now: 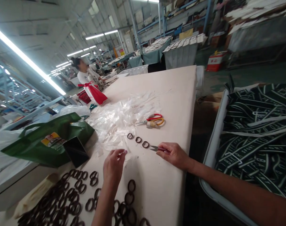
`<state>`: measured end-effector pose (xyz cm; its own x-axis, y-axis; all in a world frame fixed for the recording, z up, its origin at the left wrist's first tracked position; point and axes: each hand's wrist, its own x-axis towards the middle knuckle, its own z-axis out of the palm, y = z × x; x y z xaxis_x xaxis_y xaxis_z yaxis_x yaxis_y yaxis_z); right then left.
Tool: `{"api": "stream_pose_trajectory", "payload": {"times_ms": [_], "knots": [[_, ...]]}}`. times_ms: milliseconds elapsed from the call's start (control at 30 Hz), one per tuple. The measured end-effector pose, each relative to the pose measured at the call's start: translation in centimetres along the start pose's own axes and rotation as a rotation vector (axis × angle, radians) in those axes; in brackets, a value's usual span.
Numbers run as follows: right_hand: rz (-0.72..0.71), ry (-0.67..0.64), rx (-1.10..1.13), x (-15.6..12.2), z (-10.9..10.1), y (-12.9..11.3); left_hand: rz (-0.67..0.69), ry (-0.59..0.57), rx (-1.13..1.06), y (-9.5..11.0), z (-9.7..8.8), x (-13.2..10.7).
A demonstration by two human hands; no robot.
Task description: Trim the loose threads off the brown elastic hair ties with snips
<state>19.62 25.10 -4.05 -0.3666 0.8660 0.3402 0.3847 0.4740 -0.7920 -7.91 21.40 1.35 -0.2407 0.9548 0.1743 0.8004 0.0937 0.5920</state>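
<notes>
My right hand (172, 155) is wrapped round a small pair of thread snips (153, 148), its blades pointing left. Just past the blade tips lies a dark brown ring (145, 144), with two more rings, one a middle ring (138, 140) and one a far ring (130, 136), in a slanting row. My left hand (114, 164) hovers over the table to the left, fingertips pinched together; what they hold, if anything, is too small to make out. Below it, many dark brown rings (72, 196) lie heaped, and some form a short string (129, 198).
Scissors (154, 121) with red and yellow handles lie beside crumpled clear plastic (117, 117) on the table (176, 91). At left stand a green bag (39, 141) and a dark flat phone-like object (75, 151). A bin (212, 150) of green printed straps (258, 141) stands right. A person (83, 73) works beyond.
</notes>
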Motion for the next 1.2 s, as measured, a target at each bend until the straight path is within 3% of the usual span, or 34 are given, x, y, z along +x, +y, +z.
{"api": "stream_pose_trajectory", "payload": {"times_ms": [100, 167, 267, 367, 567, 667, 800, 900, 1000, 1100, 1200], "knots": [[0.003, 0.009, 0.014, 0.0, 0.0, 0.1, -0.008, 0.003, -0.029, 1.1, 2.9, 4.6], [0.012, 0.006, 0.022, 0.0, -0.1, 0.1, -0.027, 0.007, -0.063, 1.2, 4.7, 6.5], [0.034, 0.007, 0.05, 0.0, -0.1, 0.0, -0.083, 0.016, -0.16, 1.0, 6.5, 7.8], [0.043, 0.011, 0.072, -0.1, -0.2, -0.1, -0.175, 0.024, -0.317, 0.9, 6.5, 7.7], [0.031, 0.02, 0.103, -0.2, -0.1, 0.0, -0.375, -0.022, -0.745, 1.4, 3.5, 4.5], [0.025, 0.017, 0.106, -0.1, -0.1, 0.0, -0.452, 0.011, -1.011, 2.0, 2.0, 1.6], [0.02, 0.01, 0.134, 0.0, -0.4, 0.1, -0.693, 0.089, -1.445, 3.2, 0.3, -2.5], [0.047, -0.002, 0.183, 0.2, -0.4, 0.1, -0.812, 0.134, -1.529, 4.2, -0.6, -5.1], [0.175, -0.087, 0.38, 0.3, 0.0, -0.7, -0.892, 0.183, -1.556, 4.6, -0.9, -6.9], [0.341, -0.192, 0.71, 0.4, 1.0, -2.7, -0.906, 0.217, -1.555, 4.6, -0.7, -8.3], [0.397, -0.203, 0.902, 0.6, 2.3, -5.2, -0.881, 0.257, -1.511, 4.7, -0.1, -9.4]]}}
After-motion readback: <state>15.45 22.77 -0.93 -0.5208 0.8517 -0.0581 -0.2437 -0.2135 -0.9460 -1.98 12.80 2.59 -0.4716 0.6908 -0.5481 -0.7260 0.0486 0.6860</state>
